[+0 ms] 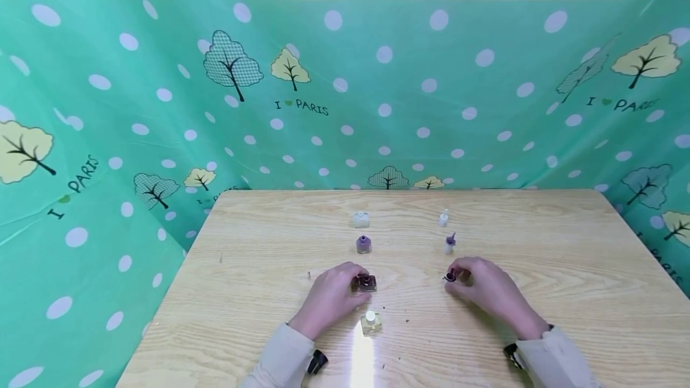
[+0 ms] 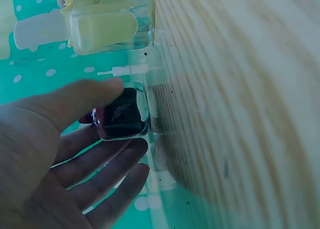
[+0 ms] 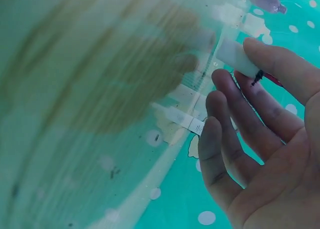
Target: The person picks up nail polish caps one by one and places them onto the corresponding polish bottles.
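Note:
My left hand (image 1: 336, 295) holds a dark red nail polish bottle (image 2: 122, 114) between thumb and fingers; it has no cap on and stands on the table. To the right, my right hand (image 1: 487, 292) pinches a white nail polish cap (image 3: 237, 58) between thumb and fingertips. Dark polish clings around its rim, and a red brush (image 3: 272, 79) sticks out, partly hidden by the thumb. Closer to the front stands a pale yellow nail polish bottle (image 1: 371, 324) with its white cap on.
Behind the left hand are an uncapped purple bottle (image 1: 363, 245) and a clear bottle (image 1: 361, 220). Beyond the right hand, a cap with a purple brush (image 1: 450, 243) and another white cap (image 1: 444, 218) stand upright on the wooden table (image 1: 259, 238). A green curtain hangs behind.

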Available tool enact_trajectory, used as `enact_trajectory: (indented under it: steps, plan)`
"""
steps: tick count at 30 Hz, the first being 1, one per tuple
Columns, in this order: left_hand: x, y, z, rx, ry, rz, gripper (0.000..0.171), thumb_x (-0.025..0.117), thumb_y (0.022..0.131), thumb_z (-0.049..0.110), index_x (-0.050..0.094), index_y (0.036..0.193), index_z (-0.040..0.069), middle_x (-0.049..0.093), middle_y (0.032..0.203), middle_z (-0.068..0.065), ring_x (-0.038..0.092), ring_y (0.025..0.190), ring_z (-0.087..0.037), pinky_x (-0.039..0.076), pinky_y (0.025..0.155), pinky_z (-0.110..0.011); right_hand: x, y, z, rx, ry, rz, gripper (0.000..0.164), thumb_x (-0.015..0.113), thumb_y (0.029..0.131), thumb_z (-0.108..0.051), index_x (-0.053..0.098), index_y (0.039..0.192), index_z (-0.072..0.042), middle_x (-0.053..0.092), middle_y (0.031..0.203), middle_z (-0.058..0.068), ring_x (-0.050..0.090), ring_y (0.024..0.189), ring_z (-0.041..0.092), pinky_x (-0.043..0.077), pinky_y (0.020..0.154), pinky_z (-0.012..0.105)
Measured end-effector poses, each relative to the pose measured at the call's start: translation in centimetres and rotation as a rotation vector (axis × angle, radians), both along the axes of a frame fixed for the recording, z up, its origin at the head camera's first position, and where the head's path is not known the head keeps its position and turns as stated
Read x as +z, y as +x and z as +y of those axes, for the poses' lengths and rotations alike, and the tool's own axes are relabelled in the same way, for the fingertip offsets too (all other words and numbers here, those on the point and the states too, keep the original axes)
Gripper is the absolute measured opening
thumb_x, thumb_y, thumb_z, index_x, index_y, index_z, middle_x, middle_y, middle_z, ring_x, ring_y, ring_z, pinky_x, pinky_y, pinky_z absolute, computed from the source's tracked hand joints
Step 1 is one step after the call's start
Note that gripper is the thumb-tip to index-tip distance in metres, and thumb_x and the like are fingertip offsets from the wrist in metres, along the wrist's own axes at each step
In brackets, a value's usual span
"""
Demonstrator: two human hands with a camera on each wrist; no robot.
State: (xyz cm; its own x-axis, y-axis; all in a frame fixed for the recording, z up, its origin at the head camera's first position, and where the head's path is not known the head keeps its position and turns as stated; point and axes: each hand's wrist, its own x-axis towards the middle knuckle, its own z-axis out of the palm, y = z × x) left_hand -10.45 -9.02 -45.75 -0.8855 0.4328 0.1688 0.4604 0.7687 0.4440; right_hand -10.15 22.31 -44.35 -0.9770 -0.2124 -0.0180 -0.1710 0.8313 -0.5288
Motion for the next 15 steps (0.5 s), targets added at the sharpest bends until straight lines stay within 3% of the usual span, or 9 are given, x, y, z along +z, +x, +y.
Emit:
enact_trajectory:
  steps: [6,10,15]
  plan:
    - [-0.1,0.0,0.1,0.001,0.015,0.021,0.026,0.081,0.081,0.023,0.070,0.102,0.012,0.071,0.098,0.001,0.068,0.087,-0.012,0.058,0.079,-0.029,0.3,0.0,-0.3,-0.004,-0.002,0.030,0.015,0.080,0.082,-0.017,0.071,0.094,-0.013,0.067,0.079,-0.006,0.060,0.074,0.009,0.052,0.068,0.034]
    - [0.2,0.2,0.0,0.016,0.087,-0.017,0.026,0.082,0.080,0.022,0.069,0.101,0.013,0.071,0.097,0.003,0.066,0.082,-0.008,0.056,0.075,-0.022,0.7,0.1,-0.4,-0.002,-0.020,0.058,0.017,0.079,0.082,-0.013,0.070,0.097,-0.012,0.068,0.080,-0.007,0.059,0.071,0.006,0.050,0.063,0.028]
    - [0.5,0.4,-0.1,0.017,0.181,-0.074,0.025,0.079,0.082,0.016,0.064,0.102,0.014,0.072,0.093,0.004,0.054,0.065,0.000,0.049,0.056,-0.016,1.3,0.4,-0.7,0.004,-0.045,0.107,0.019,0.077,0.085,-0.013,0.072,0.103,-0.013,0.069,0.083,-0.007,0.058,0.070,0.005,0.048,0.058,0.023]
